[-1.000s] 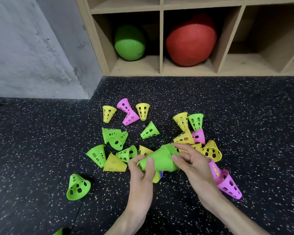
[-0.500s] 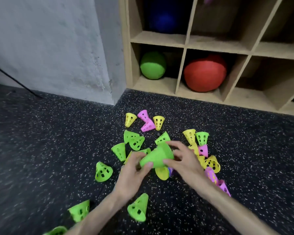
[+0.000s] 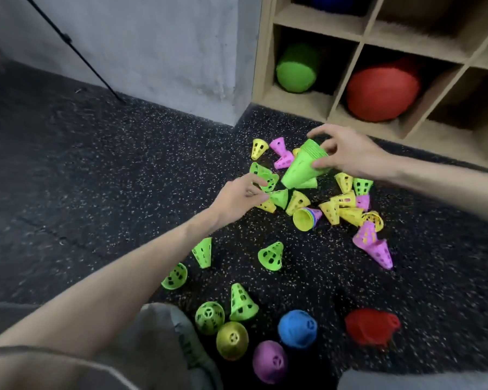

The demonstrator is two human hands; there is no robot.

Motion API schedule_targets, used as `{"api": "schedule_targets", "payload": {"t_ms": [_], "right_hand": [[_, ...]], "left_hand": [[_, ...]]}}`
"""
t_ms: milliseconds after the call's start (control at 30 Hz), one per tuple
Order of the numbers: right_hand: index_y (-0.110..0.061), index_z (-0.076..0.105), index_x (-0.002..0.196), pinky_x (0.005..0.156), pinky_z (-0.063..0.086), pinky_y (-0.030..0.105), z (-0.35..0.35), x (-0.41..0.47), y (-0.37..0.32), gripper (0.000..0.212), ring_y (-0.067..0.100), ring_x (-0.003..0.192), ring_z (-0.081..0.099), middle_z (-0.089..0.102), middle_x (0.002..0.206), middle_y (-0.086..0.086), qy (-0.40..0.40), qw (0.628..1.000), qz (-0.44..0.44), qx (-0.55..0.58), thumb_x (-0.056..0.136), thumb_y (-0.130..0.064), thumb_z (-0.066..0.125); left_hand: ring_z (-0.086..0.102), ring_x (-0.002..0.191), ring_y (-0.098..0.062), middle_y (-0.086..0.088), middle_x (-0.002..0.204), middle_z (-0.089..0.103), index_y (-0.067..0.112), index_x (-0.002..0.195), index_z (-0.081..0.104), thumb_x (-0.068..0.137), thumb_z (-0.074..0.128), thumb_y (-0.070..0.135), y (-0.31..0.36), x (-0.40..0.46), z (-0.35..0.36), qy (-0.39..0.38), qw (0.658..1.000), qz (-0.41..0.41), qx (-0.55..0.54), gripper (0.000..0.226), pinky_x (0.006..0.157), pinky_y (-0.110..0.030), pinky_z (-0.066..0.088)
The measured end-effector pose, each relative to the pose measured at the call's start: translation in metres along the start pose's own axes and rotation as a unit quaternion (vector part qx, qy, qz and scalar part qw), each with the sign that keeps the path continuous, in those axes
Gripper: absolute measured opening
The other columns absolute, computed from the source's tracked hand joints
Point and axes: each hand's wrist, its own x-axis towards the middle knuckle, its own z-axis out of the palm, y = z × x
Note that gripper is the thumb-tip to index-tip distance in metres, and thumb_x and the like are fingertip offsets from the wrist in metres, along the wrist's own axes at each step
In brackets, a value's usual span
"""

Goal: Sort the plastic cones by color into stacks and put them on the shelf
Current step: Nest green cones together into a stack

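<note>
My right hand grips the wide rim of a stack of green cones and holds it tilted above the pile, narrow end down to the left. My left hand reaches into the pile, its index finger and thumb pinching the rim of a loose green cone. Yellow cones, pink cones and more green cones lie scattered on the black speckled floor. A short yellow-fronted stack lies on its side. The wooden shelf stands behind the pile.
The shelf's cubbies hold a green ball and a red ball. Near my knee lie perforated balls: green, yellow, blue, purple, and a red one. A black pole leans against the grey wall.
My left hand has let go of the green stack and moved left onto a loose green cone. My right hand alone now holds the stack, raised higher. My view has pulled back and down.
</note>
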Motion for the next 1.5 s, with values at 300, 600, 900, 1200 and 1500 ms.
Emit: {"api": "schedule_targets", "payload": {"t_ms": [300,600,900,1200,1500], "right_hand": [[-0.028,0.048,0.144,0.063,0.050,0.026,0.114,-0.056,0.000,0.064,0.017,0.072,0.064,0.061,0.135,0.013,-0.032,0.998,0.046,0.009,0.088,-0.019,0.078],[-0.030,0.054,0.139,0.097,0.050,0.035,0.213,-0.104,0.021,0.062,0.021,0.105,0.063,0.067,0.127,0.007,-0.023,0.983,0.156,0.095,0.084,-0.013,0.078],[-0.030,0.053,0.140,0.096,0.047,0.033,0.236,-0.129,0.035,0.061,0.025,0.115,0.063,0.066,0.131,0.011,-0.033,0.977,0.173,0.118,0.086,-0.013,0.076],[-0.031,0.054,0.138,0.098,0.051,0.037,0.233,-0.136,0.042,0.060,0.022,0.109,0.065,0.067,0.128,0.009,0.025,0.958,0.215,0.186,0.085,-0.016,0.078],[-0.024,0.056,0.136,0.103,0.051,0.041,0.243,-0.128,0.022,0.056,0.019,0.114,0.064,0.066,0.129,0.011,0.054,0.930,0.214,0.294,0.086,-0.011,0.078]], "left_hand": [[0.064,0.106,-0.021,-0.007,0.129,0.065,0.017,0.133,0.056,0.094,0.072,0.035,-0.079,-0.062,0.050,-0.046,0.991,-0.125,-0.009,0.046,0.095,-0.038,0.054],[0.041,0.141,-0.026,-0.007,0.152,0.041,0.028,0.153,0.033,0.075,0.084,0.056,-0.133,-0.114,0.081,-0.266,0.935,-0.193,0.135,0.097,0.115,-0.041,0.037],[0.054,0.124,-0.023,-0.007,0.139,0.053,0.028,0.149,0.043,0.080,0.081,0.046,-0.138,-0.121,0.086,-0.235,0.945,-0.182,0.135,0.080,0.102,-0.032,0.043],[0.058,0.112,-0.023,-0.016,0.134,0.052,0.029,0.151,0.039,0.062,0.061,0.087,-0.130,-0.123,0.089,-0.024,0.965,-0.260,0.000,0.109,0.104,-0.040,0.047],[0.045,0.071,-0.009,-0.019,0.098,0.054,0.032,0.142,0.052,0.083,0.063,0.071,-0.108,-0.126,0.102,0.009,0.983,-0.178,-0.034,0.072,0.091,-0.047,0.051]]}}
